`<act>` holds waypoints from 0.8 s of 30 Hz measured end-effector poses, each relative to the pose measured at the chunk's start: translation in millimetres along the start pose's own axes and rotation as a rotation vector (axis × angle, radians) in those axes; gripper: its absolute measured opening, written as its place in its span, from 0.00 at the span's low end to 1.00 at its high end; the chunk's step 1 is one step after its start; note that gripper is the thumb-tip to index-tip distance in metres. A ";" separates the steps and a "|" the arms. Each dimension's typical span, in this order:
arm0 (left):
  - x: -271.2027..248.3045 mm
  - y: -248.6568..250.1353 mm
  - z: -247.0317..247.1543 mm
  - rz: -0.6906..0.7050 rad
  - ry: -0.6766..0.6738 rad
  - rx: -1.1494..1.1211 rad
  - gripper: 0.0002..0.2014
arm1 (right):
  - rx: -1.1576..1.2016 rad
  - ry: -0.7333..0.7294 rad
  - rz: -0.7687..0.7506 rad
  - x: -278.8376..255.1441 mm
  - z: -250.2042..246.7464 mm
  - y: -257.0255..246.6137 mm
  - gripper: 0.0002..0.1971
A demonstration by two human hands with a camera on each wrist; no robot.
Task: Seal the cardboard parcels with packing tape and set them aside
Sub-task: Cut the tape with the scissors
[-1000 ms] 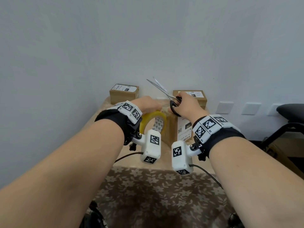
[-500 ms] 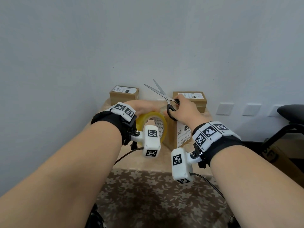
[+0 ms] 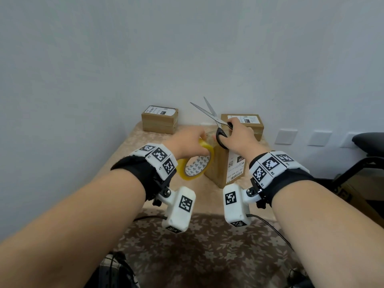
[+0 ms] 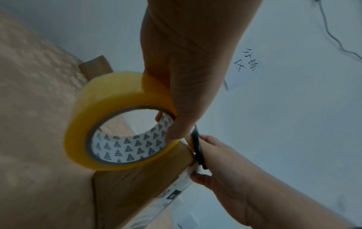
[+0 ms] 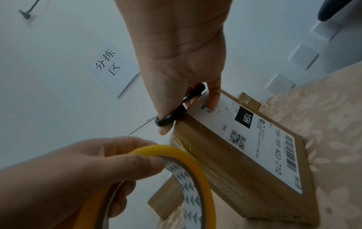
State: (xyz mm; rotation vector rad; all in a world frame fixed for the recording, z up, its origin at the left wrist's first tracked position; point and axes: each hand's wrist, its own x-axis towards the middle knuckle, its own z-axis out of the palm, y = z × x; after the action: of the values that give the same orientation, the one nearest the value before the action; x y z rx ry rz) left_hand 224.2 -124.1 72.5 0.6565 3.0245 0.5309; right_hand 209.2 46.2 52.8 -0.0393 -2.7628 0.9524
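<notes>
Left hand [image 3: 190,143] gripping tape roll [image 3: 196,164], now lower beside the box [image 3: 223,169]; right hand [image 3: 239,138] gripping scissors [image 3: 216,121], blades opening wider above its grip.

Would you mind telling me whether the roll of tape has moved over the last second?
Yes. The tape roll in the left hand has dropped lower against the standing parcel beside it.
</notes>
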 end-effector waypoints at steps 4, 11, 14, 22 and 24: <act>1.9 5.4 -3.0 -0.014 0.047 -0.037 0.22 | 0.125 0.046 0.032 -2.3 -24.0 -3.1 0.31; -4.4 16.5 -13.3 -0.043 0.068 -0.053 0.21 | 0.338 -0.458 0.251 -57.8 -80.1 -17.9 0.28; -9.6 17.4 -16.8 -0.054 0.095 -0.064 0.21 | 0.263 -0.710 0.362 -78.5 -92.1 -17.3 0.36; -12.6 15.6 -22.3 -0.037 0.107 -0.068 0.24 | 0.202 -0.826 0.457 -95.1 -88.6 -20.0 0.39; -12.1 13.4 -23.7 -0.020 0.097 -0.090 0.25 | 0.226 -0.821 0.466 -95.5 -82.2 -19.6 0.38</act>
State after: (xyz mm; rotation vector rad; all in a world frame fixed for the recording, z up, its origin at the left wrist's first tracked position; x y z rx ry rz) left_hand 238.9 -125.2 98.4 0.6124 3.0703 0.7132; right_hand 320.9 71.3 109.0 -0.3387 -3.4264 1.7150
